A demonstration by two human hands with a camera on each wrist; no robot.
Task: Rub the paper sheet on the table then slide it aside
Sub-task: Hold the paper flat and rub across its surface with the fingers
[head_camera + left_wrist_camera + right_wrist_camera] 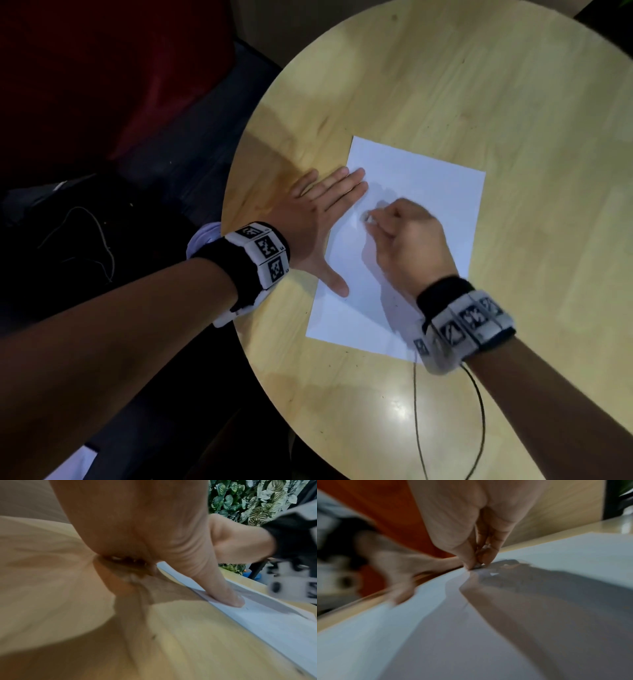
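Note:
A white paper sheet lies on the round wooden table. My left hand rests flat across the sheet's left edge, fingers straight and thumb spread. In the left wrist view that thumb presses on the paper. My right hand sits near the middle of the sheet, its fingers curled and pinching a small white piece against the paper. In the blurred right wrist view, the fingertips hold this piece on the sheet.
A thin dark cable runs from my right wrist across the table's near part. The table's left edge lies just behind my left wrist, with a dark floor and loose wires beyond. Bare wood surrounds the sheet.

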